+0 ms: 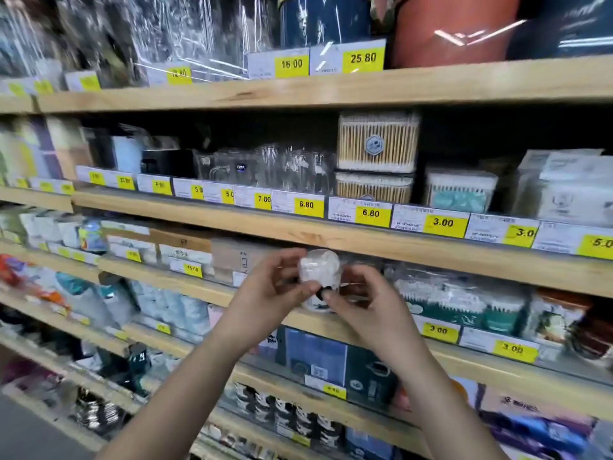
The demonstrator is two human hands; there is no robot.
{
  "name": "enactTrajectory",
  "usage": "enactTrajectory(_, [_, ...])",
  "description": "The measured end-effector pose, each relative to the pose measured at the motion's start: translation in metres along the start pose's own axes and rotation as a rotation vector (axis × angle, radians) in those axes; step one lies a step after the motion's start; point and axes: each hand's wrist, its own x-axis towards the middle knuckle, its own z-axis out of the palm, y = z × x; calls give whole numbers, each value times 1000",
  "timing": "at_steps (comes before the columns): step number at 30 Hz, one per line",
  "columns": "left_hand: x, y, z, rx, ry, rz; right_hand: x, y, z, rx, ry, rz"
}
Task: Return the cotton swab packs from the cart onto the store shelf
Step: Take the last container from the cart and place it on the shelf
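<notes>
- The cotton swab pack (319,272), a small round clear tub, is held up between both hands in front of the store shelf. It has not been set down.
- The left hand (272,287) curls round the pack's left side with the thumb across the front. The right hand (365,303) pinches its lower right edge between thumb and fingertips.
- Slip risk: both grips are at the fingertips on smooth plastic. If one hand lets go before the base is seated, the tub could tip out of the other and fall to the rows below the hands.
- Lid risk: the dark spot under the right thumb may be a cap or a label, but the blur makes it hard to tell. If it is a closure, pressure there could pop it open and spill swabs.
- Clearance risk: the wooden board (331,237) runs just above the hands. Lifting while pushing in could knock the pack's top against it.
- Crowding risk: bagged swab packs (464,300) lie just to the right of the right hand, and cartons (185,257) sit to the left of the left hand. The gap straight beyond the hands looks tight, so a forced entry could push the neighbouring goods backward or off the ledge (185,282).
- Misplacing risk: boxed swabs (376,141) stand above and to the right of the hands, over a yellow price tag (371,214). The round tub may belong to another slot, so putting it in the nearest gap could leave it under the wrong tag.
- The cart is not in view.
</notes>
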Motion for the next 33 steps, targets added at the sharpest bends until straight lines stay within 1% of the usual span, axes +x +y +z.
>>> enactTrajectory(4, [25,-18,1,131,-6,19,28,17,8,-53,18,37])
enactTrajectory(9, [46,-34,-2,370,17,153,50,27,20,-135,94,86])
enactTrajectory(17, [61,-48,1,574,-32,269,69,25,41,-321,139,111])
enactTrajectory(23, [71,-53,-5,595,-61,301,76,22,45,-325,140,147])
enactTrajectory(28, [70,-53,-4,595,-64,321,76,25,44,-324,160,124])
enactTrajectory(33, [71,-54,0,539,-61,325,73,31,36,-315,189,104])
